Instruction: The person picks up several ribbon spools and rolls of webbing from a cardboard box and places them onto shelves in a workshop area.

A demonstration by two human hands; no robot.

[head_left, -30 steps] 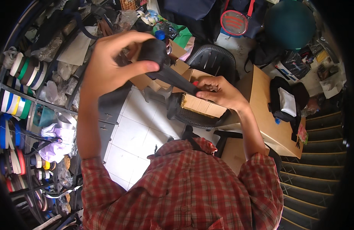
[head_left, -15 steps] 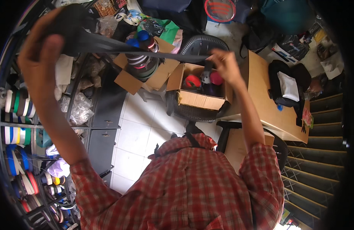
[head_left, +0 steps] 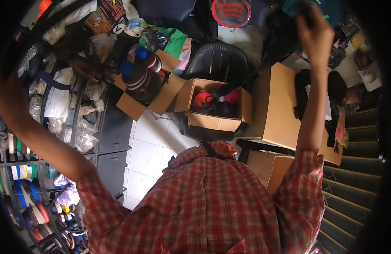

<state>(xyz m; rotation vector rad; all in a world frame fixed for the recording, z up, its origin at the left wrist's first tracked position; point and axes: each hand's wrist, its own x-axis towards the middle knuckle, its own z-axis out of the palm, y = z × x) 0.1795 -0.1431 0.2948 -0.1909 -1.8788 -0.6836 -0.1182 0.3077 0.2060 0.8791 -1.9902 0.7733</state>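
"Where's the black strap (head_left: 261, 67)?"

"Above and right of the open carton (head_left: 214, 122): a flat, blurred band slanting toward the right hand (head_left: 316, 36)."

"And the hands?"

"Two, well apart, on either side of the open carton. The right one's fingers look bent, but too blurred to tell whether they pinch the strap. The left hand (head_left: 7, 91) sinks into shadow; I can't tell its state."

"What's that carton like?"

"Boxy brown cardboard, flaps spread. Two bright rounded things sit inside: a red one (head_left: 202, 100) and a pink one (head_left: 232, 96)."

"Around it?"

"Just left, a second carton (head_left: 169, 95) with two dark, striped, bottle-shaped things (head_left: 140, 86), blue-topped. Behind the open carton, one black chair (head_left: 218, 59) with a slotted back. Farther left of it, two flat, dark cabinet doors (head_left: 115, 129); below left, smooth white floor tiles (head_left: 147, 139)."
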